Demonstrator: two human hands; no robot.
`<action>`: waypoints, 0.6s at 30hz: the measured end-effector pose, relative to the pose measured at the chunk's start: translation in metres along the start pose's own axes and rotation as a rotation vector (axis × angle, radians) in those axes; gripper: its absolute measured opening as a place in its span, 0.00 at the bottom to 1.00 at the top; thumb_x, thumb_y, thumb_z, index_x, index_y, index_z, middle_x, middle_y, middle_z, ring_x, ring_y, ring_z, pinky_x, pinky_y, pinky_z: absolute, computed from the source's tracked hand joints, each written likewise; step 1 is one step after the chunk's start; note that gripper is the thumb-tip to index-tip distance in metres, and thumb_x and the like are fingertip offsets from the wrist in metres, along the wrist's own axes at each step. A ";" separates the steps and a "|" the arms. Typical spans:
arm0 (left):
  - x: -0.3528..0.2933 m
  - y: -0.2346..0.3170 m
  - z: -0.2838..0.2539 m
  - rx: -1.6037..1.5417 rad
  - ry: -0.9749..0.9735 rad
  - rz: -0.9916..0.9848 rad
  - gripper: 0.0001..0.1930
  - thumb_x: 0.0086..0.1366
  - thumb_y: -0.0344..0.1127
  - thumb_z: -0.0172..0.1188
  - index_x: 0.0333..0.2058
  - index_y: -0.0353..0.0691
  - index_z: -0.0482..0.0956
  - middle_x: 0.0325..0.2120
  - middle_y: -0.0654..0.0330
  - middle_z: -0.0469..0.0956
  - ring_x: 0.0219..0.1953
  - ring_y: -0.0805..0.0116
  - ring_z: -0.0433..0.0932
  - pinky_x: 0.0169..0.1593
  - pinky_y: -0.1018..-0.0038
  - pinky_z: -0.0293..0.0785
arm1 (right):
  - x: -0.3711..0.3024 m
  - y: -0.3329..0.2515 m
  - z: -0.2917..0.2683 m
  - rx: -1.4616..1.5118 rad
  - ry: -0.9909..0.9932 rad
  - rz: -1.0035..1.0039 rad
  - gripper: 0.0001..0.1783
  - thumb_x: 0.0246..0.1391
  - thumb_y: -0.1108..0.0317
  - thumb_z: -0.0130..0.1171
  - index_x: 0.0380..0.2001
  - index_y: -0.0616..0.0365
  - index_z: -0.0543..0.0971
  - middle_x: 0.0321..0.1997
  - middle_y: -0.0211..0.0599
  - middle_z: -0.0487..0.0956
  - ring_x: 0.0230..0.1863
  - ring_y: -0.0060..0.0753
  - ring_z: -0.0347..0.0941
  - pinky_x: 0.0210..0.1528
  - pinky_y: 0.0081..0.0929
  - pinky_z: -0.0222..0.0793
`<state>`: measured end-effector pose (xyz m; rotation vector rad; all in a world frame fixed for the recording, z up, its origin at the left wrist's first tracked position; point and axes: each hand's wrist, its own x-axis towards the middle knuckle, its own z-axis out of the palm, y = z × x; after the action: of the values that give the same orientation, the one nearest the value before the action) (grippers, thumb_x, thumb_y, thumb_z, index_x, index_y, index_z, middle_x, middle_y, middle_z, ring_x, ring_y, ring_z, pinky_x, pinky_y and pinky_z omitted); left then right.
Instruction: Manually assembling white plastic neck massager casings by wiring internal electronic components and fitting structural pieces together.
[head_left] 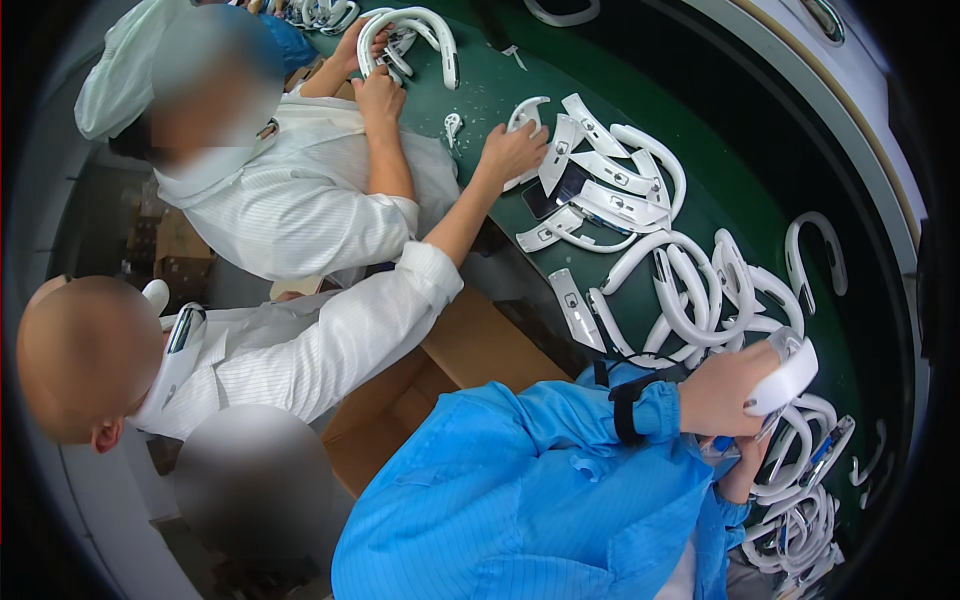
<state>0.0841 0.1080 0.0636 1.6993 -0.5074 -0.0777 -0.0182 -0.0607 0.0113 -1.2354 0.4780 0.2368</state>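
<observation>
My left hand [722,388], with a black strap at its wrist, is closed around a white curved neck fan [787,378]. Below it, partly covered, my right hand [745,472] is closed at the lower part of the same neck fan. A small clear and blue piece [718,444] shows between my hands; its kind is hard to make out. Several white neck fan bands [700,300] lie heaped beyond my left hand. Another pile of white bands [800,530] lies beside my right hand.
Two co-workers in white sit to the left; one person's hand [514,152] touches white curved shells [600,170], the other's hands [380,95] hold a neck fan. A cardboard box [400,400] stands below the green table's [640,80] edge. A lone band [815,255] lies at the far side.
</observation>
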 end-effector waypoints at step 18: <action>0.015 -0.023 0.015 -0.905 0.018 -0.674 0.14 0.60 0.46 0.48 0.23 0.43 0.63 0.10 0.67 0.60 0.10 0.78 0.62 0.12 0.79 0.59 | 0.020 -0.031 0.049 0.288 -0.142 0.029 0.27 0.62 0.49 0.31 0.60 0.51 0.53 0.39 0.27 0.67 0.35 0.15 0.62 0.37 0.16 0.63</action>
<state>0.0996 0.0905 0.0423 0.9026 0.1476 -0.6738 0.0232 -0.0260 0.0405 -0.9244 0.3921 0.2682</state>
